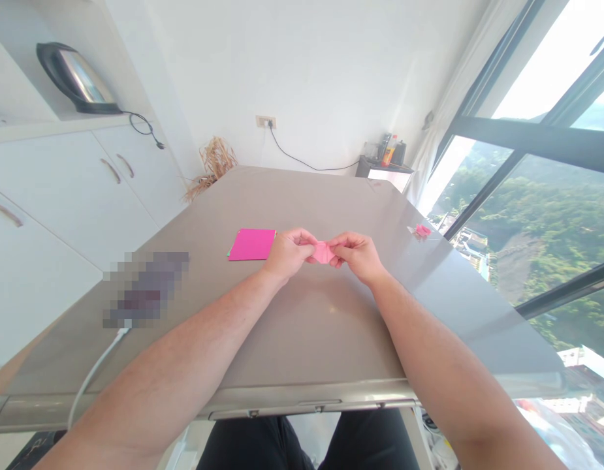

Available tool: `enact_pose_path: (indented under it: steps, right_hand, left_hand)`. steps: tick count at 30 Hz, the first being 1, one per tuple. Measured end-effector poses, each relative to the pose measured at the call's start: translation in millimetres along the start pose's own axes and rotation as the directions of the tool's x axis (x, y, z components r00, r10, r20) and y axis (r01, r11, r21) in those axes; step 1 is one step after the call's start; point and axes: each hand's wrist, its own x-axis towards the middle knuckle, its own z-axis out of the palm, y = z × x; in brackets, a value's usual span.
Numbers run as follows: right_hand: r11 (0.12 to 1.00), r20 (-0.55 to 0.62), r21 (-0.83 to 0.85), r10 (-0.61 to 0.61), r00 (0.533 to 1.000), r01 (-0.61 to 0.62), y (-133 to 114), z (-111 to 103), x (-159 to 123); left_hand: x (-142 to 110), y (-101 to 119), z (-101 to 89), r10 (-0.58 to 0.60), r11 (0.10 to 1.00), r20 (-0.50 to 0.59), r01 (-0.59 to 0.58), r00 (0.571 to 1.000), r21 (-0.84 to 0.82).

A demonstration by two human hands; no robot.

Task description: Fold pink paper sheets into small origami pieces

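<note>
Between my two hands is a small folded piece of pink paper (322,252), held just over the middle of the table (302,326). My left hand (292,251) pinches its left end between thumb and fingers. At the other end, my right hand (354,253) grips the paper in the same way. The fingertips hide both ends, so the full folded shape does not show. A stack of bright magenta paper squares (253,244) lies flat on the table, right beside my left hand.
Pink paper scraps (422,230) lie near the table's right edge, by the window. At the left, a blurred-out device (149,287) has a white cable (93,372) running off the front edge. Dried stalks (216,160) and a small black stand (384,168) with bottles are behind the table.
</note>
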Motion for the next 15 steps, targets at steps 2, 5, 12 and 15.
enact_pose_path:
  steps: [2, 5, 12, 15]
  right_hand:
    - [1.0, 0.002, 0.027, 0.004, 1.0, -0.004, -0.3, -1.0, -0.2]
    - [0.998, -0.006, 0.056, 0.017, 1.0, -0.016, -0.9, -2.4, 0.0]
    - [0.998, -0.013, 0.049, 0.031, 0.999, -0.031, -2.4, -3.9, -0.9]
    - [1.0, -0.008, -0.019, -0.011, 1.0, 0.011, -1.5, -1.7, -2.1]
  left_hand:
    - [0.7, -0.8, -0.8, -0.011, 1.0, 0.014, 0.012, 1.0, -0.027]
    - [2.3, -2.1, -2.6, -0.038, 0.995, 0.047, 0.042, 0.998, -0.091]
    - [2.6, 1.8, -5.0, -0.127, 0.977, 0.095, 0.141, 0.987, -0.161]
    - [1.1, 4.4, -4.4, -0.211, 0.954, 0.11, 0.229, 0.971, -0.193]
